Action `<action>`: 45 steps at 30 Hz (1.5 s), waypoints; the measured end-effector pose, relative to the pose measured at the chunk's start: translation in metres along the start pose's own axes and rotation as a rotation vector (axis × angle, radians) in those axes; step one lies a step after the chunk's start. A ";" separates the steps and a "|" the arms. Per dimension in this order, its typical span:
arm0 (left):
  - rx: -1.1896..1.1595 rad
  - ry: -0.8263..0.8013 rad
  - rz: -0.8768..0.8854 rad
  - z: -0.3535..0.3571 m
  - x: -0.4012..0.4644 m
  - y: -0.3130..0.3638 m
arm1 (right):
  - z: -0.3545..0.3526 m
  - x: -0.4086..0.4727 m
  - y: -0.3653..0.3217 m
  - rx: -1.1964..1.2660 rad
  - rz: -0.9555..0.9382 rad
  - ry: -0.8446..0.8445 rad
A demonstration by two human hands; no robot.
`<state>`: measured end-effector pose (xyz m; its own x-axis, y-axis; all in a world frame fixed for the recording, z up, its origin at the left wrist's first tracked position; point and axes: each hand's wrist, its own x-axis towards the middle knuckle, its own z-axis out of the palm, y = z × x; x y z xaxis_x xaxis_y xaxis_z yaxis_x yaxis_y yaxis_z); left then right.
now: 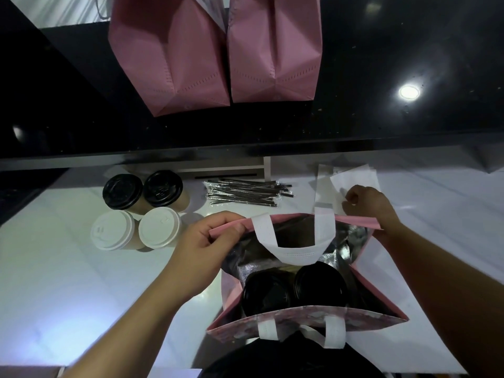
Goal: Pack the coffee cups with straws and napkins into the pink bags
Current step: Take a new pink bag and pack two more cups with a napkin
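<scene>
An open pink bag (362, 285) with white handles stands on the white counter right in front of me. Inside it sit two black-lidded coffee cups (294, 290). My left hand (207, 246) pinches the far rim of the bag at its left corner. My right hand (368, 205) is curled at the far rim's right corner, next to a white napkin (351, 178); whether it holds the rim or the napkin is unclear. Wrapped black straws (248, 192) lie in a pile behind the bag.
Two black-lidded cups (141, 190) and two white-lidded cups (136, 230) stand at the left. Two pink bags (218, 50) stand on the raised black ledge (381, 118) beyond the counter.
</scene>
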<state>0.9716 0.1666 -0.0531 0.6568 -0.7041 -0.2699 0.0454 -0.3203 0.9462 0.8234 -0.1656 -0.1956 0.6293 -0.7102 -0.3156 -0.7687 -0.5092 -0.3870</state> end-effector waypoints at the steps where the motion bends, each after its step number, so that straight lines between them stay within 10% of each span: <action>1: 0.002 -0.001 0.000 0.000 0.000 0.000 | 0.000 0.000 -0.001 0.003 -0.006 -0.011; 30: 0.054 -0.003 0.022 -0.002 0.001 0.000 | -0.004 0.007 0.018 0.172 0.115 0.015; 45: 0.076 0.005 0.028 -0.003 0.007 -0.007 | -0.031 -0.026 0.021 0.746 0.247 0.231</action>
<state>0.9784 0.1657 -0.0607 0.6607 -0.7104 -0.2424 -0.0304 -0.3480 0.9370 0.7875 -0.1726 -0.1684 0.3500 -0.8831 -0.3124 -0.5526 0.0746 -0.8301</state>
